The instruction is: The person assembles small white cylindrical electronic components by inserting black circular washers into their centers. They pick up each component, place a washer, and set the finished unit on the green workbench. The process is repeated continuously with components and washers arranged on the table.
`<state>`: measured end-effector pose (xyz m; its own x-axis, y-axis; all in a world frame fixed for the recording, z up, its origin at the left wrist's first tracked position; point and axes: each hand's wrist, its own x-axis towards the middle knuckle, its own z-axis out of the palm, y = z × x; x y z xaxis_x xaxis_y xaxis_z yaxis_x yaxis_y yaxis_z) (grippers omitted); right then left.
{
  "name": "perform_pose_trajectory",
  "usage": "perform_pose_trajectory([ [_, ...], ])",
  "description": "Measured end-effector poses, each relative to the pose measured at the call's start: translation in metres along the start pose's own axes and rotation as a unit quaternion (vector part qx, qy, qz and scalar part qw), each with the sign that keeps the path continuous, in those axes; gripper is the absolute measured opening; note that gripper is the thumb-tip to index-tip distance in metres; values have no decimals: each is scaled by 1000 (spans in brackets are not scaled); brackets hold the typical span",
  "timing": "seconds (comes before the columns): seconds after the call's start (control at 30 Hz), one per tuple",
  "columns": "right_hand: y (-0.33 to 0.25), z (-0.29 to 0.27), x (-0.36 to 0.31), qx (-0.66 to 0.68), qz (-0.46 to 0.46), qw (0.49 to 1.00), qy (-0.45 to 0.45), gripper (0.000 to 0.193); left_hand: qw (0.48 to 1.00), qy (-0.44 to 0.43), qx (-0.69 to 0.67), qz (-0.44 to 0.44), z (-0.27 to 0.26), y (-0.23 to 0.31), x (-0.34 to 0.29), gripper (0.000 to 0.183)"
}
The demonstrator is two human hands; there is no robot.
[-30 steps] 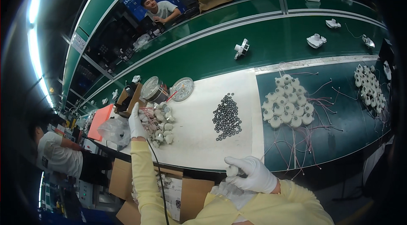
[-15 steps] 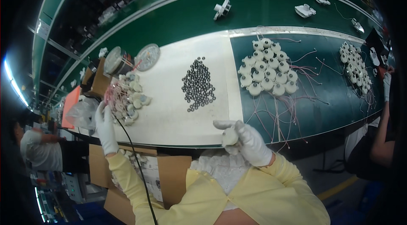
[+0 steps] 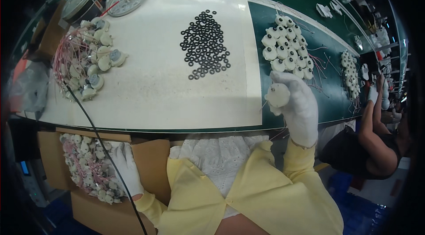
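My right hand (image 3: 300,109), in a white glove, grips a small round white motor (image 3: 279,95) between thumb and fingers, its flat face toward me. It is just in front of a cluster of similar motors (image 3: 282,52) with black rings on top and pink wires trailing. My left hand (image 3: 125,169), gloved too, is over the right edge of an open cardboard box, its fingers stretched out beside many wired white motors (image 3: 84,164) in it; I see nothing held there. Many loose black rings (image 3: 203,44) lie on the white sheet (image 3: 150,98).
A heap of pink-wired motors (image 3: 88,60) sits at the left, near a clear tub (image 3: 82,2) and a round lid (image 3: 128,0). A black cable (image 3: 95,129) crosses in front of my left hand. At the right, a co-worker's gloved hand (image 3: 373,94) is beside another motor cluster (image 3: 350,75).
My left hand has moved from the heap on the table down to the cardboard box. My right hand, still holding the motor, has moved right toward the ringed cluster. The view has shifted.
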<state>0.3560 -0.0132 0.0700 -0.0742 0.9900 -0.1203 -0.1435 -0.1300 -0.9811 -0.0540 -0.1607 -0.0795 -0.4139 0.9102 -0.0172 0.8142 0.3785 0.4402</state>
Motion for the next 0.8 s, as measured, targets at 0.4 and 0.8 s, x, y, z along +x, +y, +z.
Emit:
perform_pose_trajectory([
  [0.4, 2, 20, 32, -162, 15, 986, 32, 35, 997, 49, 4, -53, -8, 35, -3, 32],
  [0.8, 25, 42, 67, -621, -172, 764, -16, 31, 997, 38, -35, -50, -10, 42, -2, 31],
])
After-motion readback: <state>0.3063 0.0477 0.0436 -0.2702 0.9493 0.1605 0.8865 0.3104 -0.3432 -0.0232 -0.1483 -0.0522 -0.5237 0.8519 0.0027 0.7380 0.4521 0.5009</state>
